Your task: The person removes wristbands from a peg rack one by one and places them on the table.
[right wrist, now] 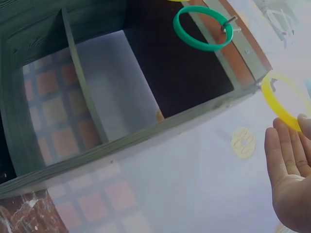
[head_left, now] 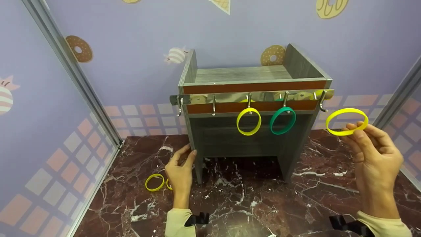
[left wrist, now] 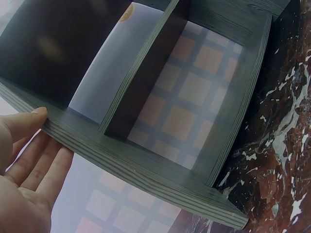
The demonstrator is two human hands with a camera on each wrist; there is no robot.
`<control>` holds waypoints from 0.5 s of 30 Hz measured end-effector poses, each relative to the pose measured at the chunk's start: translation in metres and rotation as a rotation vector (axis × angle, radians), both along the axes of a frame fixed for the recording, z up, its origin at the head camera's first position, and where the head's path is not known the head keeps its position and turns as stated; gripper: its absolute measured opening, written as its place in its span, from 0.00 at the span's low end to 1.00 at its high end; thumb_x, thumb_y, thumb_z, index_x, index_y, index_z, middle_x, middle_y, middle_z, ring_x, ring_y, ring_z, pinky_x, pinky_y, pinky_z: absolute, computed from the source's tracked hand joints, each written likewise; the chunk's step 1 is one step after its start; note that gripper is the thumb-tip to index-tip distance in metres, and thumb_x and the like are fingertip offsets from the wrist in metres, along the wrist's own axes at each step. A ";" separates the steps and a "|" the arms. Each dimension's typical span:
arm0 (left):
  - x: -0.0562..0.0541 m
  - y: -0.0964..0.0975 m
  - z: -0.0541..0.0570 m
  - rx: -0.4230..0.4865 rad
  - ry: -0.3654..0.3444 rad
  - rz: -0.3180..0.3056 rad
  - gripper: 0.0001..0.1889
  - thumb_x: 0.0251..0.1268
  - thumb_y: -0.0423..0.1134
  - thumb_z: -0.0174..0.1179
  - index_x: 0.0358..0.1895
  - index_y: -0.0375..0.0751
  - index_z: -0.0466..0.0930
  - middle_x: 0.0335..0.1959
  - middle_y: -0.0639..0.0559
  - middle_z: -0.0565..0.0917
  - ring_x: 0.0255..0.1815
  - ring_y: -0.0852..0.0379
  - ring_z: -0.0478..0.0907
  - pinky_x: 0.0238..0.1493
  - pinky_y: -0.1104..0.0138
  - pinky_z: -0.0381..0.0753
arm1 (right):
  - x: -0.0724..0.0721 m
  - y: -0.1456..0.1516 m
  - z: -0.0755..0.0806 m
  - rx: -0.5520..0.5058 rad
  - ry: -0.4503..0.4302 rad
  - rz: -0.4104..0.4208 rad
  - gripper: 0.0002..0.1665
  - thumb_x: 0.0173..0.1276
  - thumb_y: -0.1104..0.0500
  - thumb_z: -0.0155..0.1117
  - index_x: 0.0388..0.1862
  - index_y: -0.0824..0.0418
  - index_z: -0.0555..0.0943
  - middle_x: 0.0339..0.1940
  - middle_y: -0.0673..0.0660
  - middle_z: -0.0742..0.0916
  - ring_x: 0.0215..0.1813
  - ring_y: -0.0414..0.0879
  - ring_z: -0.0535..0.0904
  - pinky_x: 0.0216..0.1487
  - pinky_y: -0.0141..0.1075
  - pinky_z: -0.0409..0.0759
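Note:
My right hand [head_left: 378, 161] pinches a yellow silicone wristband [head_left: 342, 133] between thumb and fingers, just right of the end hook on a metal hook rail [head_left: 230, 97]. The rail runs across the front of a grey wooden stand [head_left: 238, 74]. From the rail's middle hook hangs another yellow wristband [head_left: 249, 133], and a green wristband [head_left: 279, 132] hangs one hook to its right. My left hand [head_left: 179, 171] holds the stand's left side panel [left wrist: 131, 170], thumb on the inner side and fingers on the outside in the left wrist view.
On the dark red marbled tabletop [head_left: 230, 210] lies a yellow wristband [head_left: 147, 186], left of my left hand. Part of another peeks out behind the left wrist. A purple patterned wall [head_left: 131, 65] rises behind the stand, with side panels at both edges.

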State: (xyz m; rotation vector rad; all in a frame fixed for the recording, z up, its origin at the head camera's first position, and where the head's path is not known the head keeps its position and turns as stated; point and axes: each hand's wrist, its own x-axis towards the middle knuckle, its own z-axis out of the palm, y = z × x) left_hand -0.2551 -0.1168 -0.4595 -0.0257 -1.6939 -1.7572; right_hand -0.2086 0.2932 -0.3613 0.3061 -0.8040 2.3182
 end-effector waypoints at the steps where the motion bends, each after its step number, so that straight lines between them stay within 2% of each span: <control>1: 0.000 0.000 0.000 0.001 -0.001 0.000 0.12 0.68 0.29 0.74 0.52 0.33 0.91 0.48 0.39 0.90 0.45 0.40 0.90 0.39 0.67 0.90 | 0.000 0.001 -0.002 -0.004 -0.006 -0.005 0.15 0.69 0.86 0.58 0.55 0.90 0.75 0.47 0.79 0.86 0.45 0.65 0.90 0.49 0.50 0.88; 5: 0.000 0.000 0.000 0.008 -0.014 0.004 0.12 0.67 0.30 0.74 0.52 0.34 0.91 0.48 0.40 0.90 0.42 0.47 0.91 0.37 0.67 0.91 | -0.002 0.005 -0.010 0.011 -0.051 -0.035 0.15 0.69 0.86 0.59 0.54 0.90 0.75 0.46 0.79 0.86 0.43 0.64 0.90 0.48 0.47 0.89; 12: 0.001 -0.001 0.001 -0.014 -0.030 0.014 0.12 0.68 0.32 0.75 0.52 0.36 0.91 0.47 0.41 0.90 0.42 0.44 0.91 0.35 0.58 0.92 | -0.007 0.009 -0.026 0.057 -0.140 -0.091 0.14 0.69 0.84 0.62 0.53 0.89 0.77 0.44 0.77 0.88 0.37 0.60 0.91 0.40 0.43 0.91; 15: 0.000 -0.001 0.001 -0.005 -0.028 0.011 0.12 0.67 0.31 0.75 0.52 0.36 0.91 0.47 0.41 0.90 0.42 0.44 0.91 0.35 0.57 0.92 | -0.009 0.011 -0.033 0.071 -0.185 -0.096 0.14 0.70 0.83 0.63 0.53 0.88 0.78 0.44 0.75 0.88 0.38 0.58 0.91 0.41 0.42 0.91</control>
